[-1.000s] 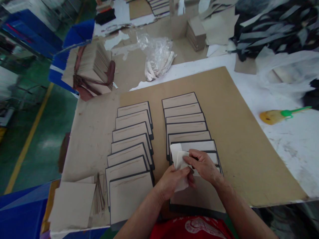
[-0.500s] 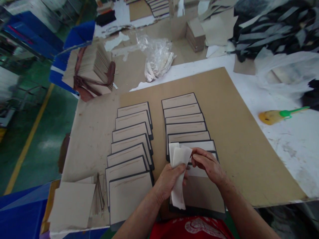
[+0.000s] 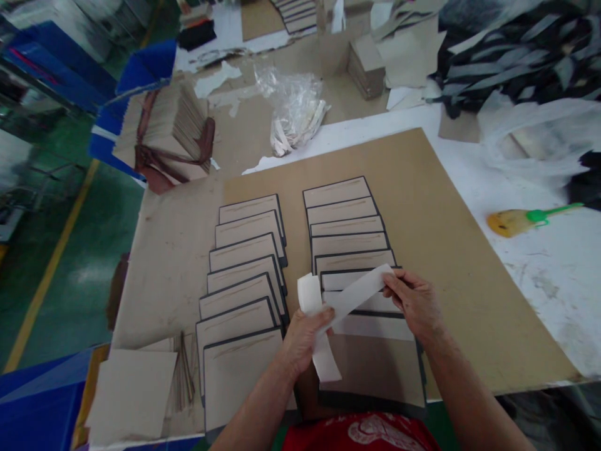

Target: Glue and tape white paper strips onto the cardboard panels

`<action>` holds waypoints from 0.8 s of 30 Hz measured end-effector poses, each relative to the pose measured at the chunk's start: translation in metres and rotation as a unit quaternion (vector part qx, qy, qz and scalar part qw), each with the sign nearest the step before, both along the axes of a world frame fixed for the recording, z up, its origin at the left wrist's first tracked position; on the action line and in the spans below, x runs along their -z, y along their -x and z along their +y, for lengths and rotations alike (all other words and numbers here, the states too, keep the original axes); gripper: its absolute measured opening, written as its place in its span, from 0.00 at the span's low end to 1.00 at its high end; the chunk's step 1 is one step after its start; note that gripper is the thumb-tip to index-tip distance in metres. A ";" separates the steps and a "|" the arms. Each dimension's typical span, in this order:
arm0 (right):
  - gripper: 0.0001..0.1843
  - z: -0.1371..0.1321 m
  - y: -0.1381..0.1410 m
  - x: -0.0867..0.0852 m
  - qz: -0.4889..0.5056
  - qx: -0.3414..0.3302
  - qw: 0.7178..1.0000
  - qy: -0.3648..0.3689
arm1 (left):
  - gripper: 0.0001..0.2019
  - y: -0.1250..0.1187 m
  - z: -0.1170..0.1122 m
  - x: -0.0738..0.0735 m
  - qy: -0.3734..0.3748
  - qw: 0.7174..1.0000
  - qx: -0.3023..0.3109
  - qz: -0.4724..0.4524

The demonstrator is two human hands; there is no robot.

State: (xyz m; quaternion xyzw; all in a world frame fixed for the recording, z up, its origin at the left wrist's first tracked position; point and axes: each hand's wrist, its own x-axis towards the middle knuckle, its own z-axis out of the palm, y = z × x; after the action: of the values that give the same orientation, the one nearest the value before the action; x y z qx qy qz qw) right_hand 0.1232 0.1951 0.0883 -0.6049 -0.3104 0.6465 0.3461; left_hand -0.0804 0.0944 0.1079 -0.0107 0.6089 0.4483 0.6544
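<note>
Holding one white strip (image 3: 359, 291) taut between both hands, we kept the right hand (image 3: 413, 304) pinched on its far right end. The left hand (image 3: 303, 335) was clamped on its near left end together with the spare strips (image 3: 310, 299), whose tail hung down toward us. The hands stood apart, with the strip spanning the gap on a slant.

One second before, both hands had been closed together over the folded bundle. Half a second before, the right fingertips had reached the top edge of that bundle. The right hand had since drawn away to the right, and the single strip had come out with it. We judged that one strip was now separated from the rest and free to handle on its own.

The strip hung above the near end of the right column of boards (image 3: 345, 219); contact with them could not be confirmed. Below the hands lay the nearest board (image 3: 375, 376), grey-faced with a dark border, and a white band (image 3: 375, 327) lay flat across its far edge. The left column of boards (image 3: 246, 263) ran parallel, just left of the hands. Both columns rested on a brown cardboard sheet (image 3: 451, 250). A loose stack of grey cards (image 3: 131, 391) sat at the near left, a yellow scraper with a green handle (image 3: 514, 221) well off to the right, and a clear bag of strips (image 3: 295, 113) at the far side.
</note>
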 end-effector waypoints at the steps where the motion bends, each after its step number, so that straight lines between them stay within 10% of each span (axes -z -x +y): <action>1: 0.21 0.001 -0.004 0.002 -0.001 0.000 1.000 -0.001 | 0.21 0.003 0.001 0.001 0.001 1.000 -0.020 -0.001; 24: 0.14 0.039 -0.029 0.061 -0.266 -0.040 0.941 -0.207 | 0.17 0.023 0.078 0.036 -0.022 0.983 -0.028 0.181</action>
State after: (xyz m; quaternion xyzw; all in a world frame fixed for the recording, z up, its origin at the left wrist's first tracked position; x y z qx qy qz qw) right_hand 0.1524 0.2343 0.0275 -0.6568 -0.5419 0.3967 0.3429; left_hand -0.1030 0.1726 0.0723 0.0678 0.7067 0.4745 0.5204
